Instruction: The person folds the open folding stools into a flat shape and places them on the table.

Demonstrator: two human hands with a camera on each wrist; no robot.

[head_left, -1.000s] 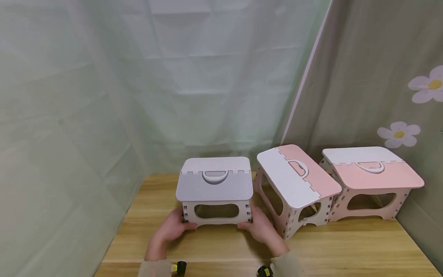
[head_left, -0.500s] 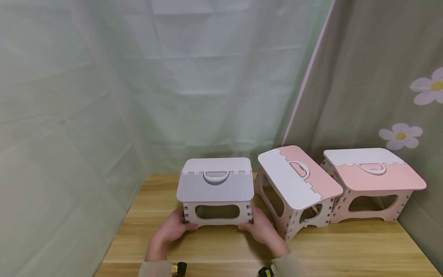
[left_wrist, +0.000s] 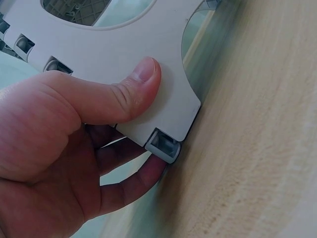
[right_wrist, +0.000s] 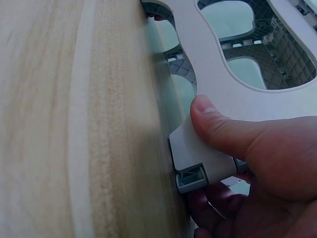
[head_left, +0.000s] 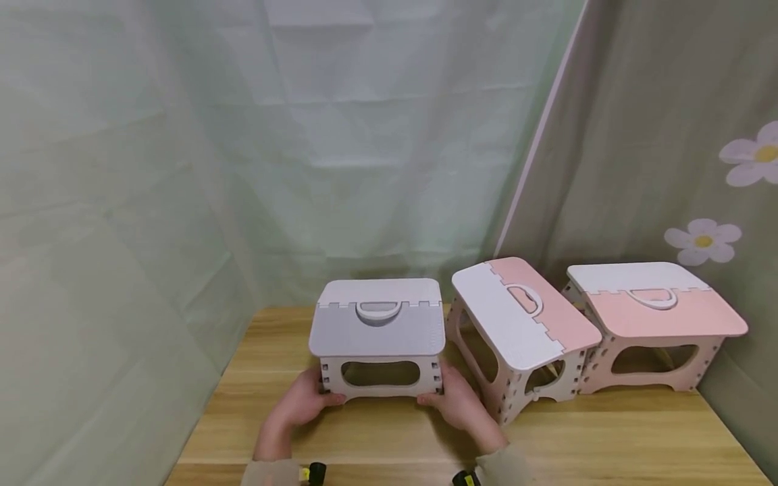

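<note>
A folding step stool (head_left: 377, 331) with a grey and white top and white legs stands unfolded at the middle of the wooden table. My left hand (head_left: 304, 398) grips its front left leg low down. In the left wrist view the thumb lies on the leg's front face and the fingers (left_wrist: 131, 186) curl behind its edge. On the opposite side my right hand (head_left: 456, 398) holds the front right leg the same way, thumb (right_wrist: 218, 126) in front, fingers partly hidden behind. The leg's foot is right at the table surface in both wrist views.
Just right of the grey stool stands a pink and white folding stool (head_left: 525, 310), turned at an angle. Another pink and white stool (head_left: 659, 304) stands beyond it, near the flowered curtain (head_left: 632, 169). Pale cloth (head_left: 389, 148) hangs behind the wooden table (head_left: 389, 445).
</note>
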